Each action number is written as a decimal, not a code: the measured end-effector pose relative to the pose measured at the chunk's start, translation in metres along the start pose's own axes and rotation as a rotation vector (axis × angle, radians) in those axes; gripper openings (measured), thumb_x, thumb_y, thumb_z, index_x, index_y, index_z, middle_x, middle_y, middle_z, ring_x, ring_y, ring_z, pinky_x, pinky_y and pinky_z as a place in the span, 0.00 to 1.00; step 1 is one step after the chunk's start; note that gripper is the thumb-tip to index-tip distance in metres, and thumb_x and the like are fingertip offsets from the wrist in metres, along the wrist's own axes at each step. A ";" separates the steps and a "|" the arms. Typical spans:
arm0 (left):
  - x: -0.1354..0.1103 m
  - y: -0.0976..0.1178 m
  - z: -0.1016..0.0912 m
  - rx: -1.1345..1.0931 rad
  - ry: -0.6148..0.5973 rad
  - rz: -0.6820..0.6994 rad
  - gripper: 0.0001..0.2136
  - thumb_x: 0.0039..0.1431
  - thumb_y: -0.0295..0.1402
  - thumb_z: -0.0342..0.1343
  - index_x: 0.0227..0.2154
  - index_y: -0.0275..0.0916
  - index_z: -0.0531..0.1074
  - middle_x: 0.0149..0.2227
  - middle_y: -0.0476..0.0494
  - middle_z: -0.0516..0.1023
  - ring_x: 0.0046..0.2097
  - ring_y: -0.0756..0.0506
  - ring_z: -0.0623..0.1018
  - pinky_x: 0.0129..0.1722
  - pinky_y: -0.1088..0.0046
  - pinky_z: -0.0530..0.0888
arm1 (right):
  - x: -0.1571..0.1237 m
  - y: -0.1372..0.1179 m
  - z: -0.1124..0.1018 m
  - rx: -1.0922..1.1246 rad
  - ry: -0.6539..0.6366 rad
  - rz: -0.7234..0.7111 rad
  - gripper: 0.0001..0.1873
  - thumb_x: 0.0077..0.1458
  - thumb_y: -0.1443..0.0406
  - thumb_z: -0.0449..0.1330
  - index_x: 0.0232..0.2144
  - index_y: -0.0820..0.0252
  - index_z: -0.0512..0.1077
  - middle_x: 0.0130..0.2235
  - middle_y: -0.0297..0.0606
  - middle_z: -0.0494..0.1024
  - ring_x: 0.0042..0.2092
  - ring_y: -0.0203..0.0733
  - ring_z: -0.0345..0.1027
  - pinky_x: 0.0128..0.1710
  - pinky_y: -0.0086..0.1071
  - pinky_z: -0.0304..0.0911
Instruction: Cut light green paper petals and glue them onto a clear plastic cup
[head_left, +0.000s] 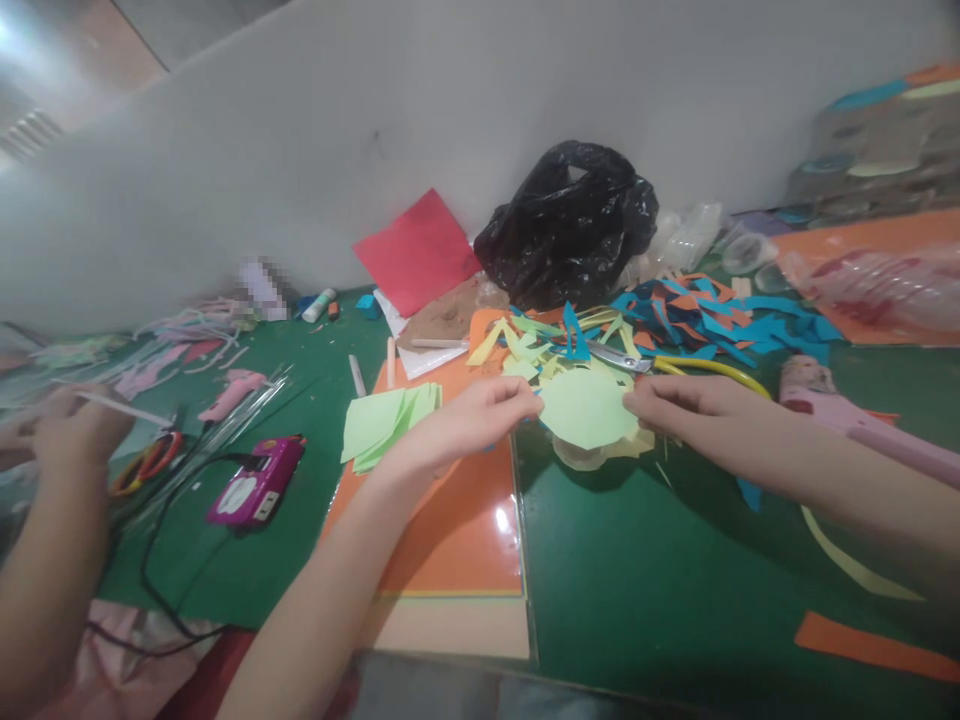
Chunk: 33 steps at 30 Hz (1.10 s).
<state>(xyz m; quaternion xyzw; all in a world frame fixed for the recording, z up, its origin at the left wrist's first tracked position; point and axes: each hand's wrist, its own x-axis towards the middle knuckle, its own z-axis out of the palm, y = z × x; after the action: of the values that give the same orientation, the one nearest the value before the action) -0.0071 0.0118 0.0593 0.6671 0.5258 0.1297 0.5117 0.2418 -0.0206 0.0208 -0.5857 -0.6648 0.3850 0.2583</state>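
Note:
My left hand [480,412] and my right hand [686,398] hold a light green paper cut-out [586,407] between them, fingers pinched on its left and right edges. The piece hovers just above the green table [660,570], over pale scraps. Behind it lie scissors with yellow handles [675,364] amid a heap of blue, orange and yellow paper offcuts [705,318]. A stack of light green paper squares [386,420] lies left of my left hand, on an orange plastic sleeve of paper [457,520].
Another person's hands [60,430] hold a thin white stick at the far left. A magenta device [256,482] with a black cable lies nearby. A pink glue gun [840,405], black plastic bag [570,225], red sheet [416,250] and grey wall border the table.

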 end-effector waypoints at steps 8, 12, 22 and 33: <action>0.001 -0.001 -0.002 0.007 0.002 -0.002 0.13 0.59 0.44 0.53 0.26 0.41 0.63 0.28 0.53 0.60 0.31 0.50 0.62 0.30 0.72 0.58 | -0.006 -0.010 -0.004 -0.188 0.198 -0.060 0.23 0.66 0.45 0.46 0.36 0.54 0.68 0.35 0.38 0.73 0.37 0.45 0.66 0.37 0.37 0.61; 0.000 0.003 0.000 0.028 0.012 -0.017 0.13 0.60 0.43 0.53 0.26 0.41 0.63 0.27 0.53 0.61 0.30 0.50 0.62 0.31 0.71 0.59 | -0.006 -0.012 0.003 -0.278 0.251 -0.437 0.24 0.69 0.49 0.46 0.58 0.53 0.66 0.59 0.43 0.71 0.62 0.51 0.62 0.60 0.45 0.59; -0.002 -0.002 -0.010 0.023 0.165 0.009 0.25 0.62 0.59 0.47 0.29 0.41 0.70 0.29 0.50 0.66 0.31 0.49 0.66 0.32 0.72 0.64 | -0.014 -0.018 0.038 -0.849 0.341 -0.848 0.36 0.71 0.48 0.39 0.63 0.72 0.64 0.66 0.50 0.65 0.66 0.54 0.59 0.64 0.49 0.58; -0.001 -0.005 -0.012 0.050 0.233 0.056 0.24 0.63 0.58 0.47 0.28 0.41 0.71 0.29 0.49 0.67 0.31 0.49 0.66 0.32 0.72 0.65 | -0.014 -0.024 0.045 -0.871 0.371 -0.834 0.35 0.72 0.50 0.39 0.63 0.74 0.65 0.66 0.50 0.66 0.66 0.53 0.60 0.62 0.48 0.62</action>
<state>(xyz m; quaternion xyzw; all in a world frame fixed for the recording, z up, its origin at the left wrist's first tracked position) -0.0185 0.0172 0.0606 0.6743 0.5661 0.2074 0.4263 0.1950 -0.0437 0.0161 -0.3858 -0.8772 -0.1622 0.2353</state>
